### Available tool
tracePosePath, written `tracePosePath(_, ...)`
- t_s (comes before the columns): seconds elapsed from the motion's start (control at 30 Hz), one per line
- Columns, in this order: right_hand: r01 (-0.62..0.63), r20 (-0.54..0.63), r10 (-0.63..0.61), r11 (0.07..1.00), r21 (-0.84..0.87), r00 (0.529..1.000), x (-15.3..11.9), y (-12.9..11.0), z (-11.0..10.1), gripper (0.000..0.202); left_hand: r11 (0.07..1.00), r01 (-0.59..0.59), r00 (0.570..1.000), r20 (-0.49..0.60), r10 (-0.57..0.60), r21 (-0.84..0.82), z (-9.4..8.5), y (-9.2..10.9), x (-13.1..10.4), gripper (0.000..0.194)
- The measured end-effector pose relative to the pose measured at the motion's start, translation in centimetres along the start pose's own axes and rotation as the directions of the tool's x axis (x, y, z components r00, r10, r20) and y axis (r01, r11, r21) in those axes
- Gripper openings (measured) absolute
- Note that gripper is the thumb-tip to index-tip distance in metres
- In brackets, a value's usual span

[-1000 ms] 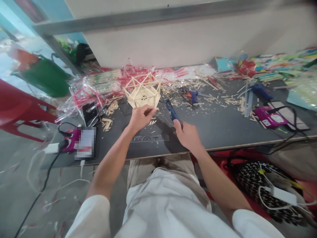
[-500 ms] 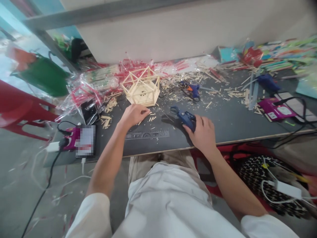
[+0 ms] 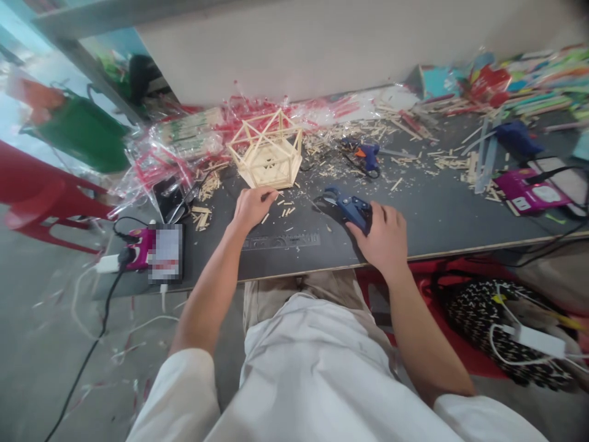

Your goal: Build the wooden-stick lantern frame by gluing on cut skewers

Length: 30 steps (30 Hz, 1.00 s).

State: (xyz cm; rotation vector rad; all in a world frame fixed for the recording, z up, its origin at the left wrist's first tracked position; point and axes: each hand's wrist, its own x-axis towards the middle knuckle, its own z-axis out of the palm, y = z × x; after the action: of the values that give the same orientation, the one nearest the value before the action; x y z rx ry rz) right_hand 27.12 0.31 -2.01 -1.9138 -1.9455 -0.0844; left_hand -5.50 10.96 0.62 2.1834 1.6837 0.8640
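Note:
My left hand (image 3: pixel 252 209) is closed in a pinch just in front of a pale wooden stick frame (image 3: pixel 269 161). What its fingertips hold is too small to make out. The frame has a flat hexagonal base, with thin sticks forming crossed, pointed sides. My right hand (image 3: pixel 384 236) is wrapped around blue pruning shears (image 3: pixel 348 207), their jaws pointing left above the table. Short cut stick pieces (image 3: pixel 288 212) lie between my hands. Nearer to me, a clear plastic ruler (image 3: pixel 283 240) lies flat on the dark table (image 3: pixel 322 261).
Behind the frame are a blue glue gun (image 3: pixel 368 156) and scattered wood scraps. Plastic wrappers (image 3: pixel 159 162) cover the back left. A phone (image 3: pixel 166 253) and a purple power strip (image 3: pixel 138 248) with cords sit front left; another purple power strip (image 3: pixel 531 189) lies at right.
The view has shifted slightly, so the table items appear farther right. My right hand still holds the shears, and my left hand still pinches near the frame.

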Motion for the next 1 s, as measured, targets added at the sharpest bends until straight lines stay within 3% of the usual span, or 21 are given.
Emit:
tracePosePath(0.17, 0.014, 0.000, -0.014, 1.000, -0.005, 1.000, 0.0, 0.1, 0.0, 0.073, 0.996, -0.070, 0.994, 0.082, 0.075, -0.064, 0.1, 0.4, 0.1, 0.011)
tracePosePath(0.47, 0.032, -0.063, -0.031, 0.999, 0.003, 0.998, -0.1, 0.5, 0.6, 0.073, 0.999, -0.005, 0.994, 0.107, 0.010, -0.047, -0.3, 1.2, -0.4, 0.016)
tracePosePath(0.77, -0.085, -0.079, 0.085, 0.996, 0.014, 0.993, -0.2, 0.4, 0.9, 0.072, 0.997, -0.038, 0.998, 0.054, 0.041, -0.060, -0.2, 2.1, -0.6, 0.017)
tracePosePath(1.0, -0.058, -0.057, 0.065, 0.992, 0.108, 0.996, 0.0, 0.9, 0.9, 0.075, 0.997, -0.045, 0.999, 0.013, 0.046, -0.059, -0.3, 2.1, -0.8, 0.018)
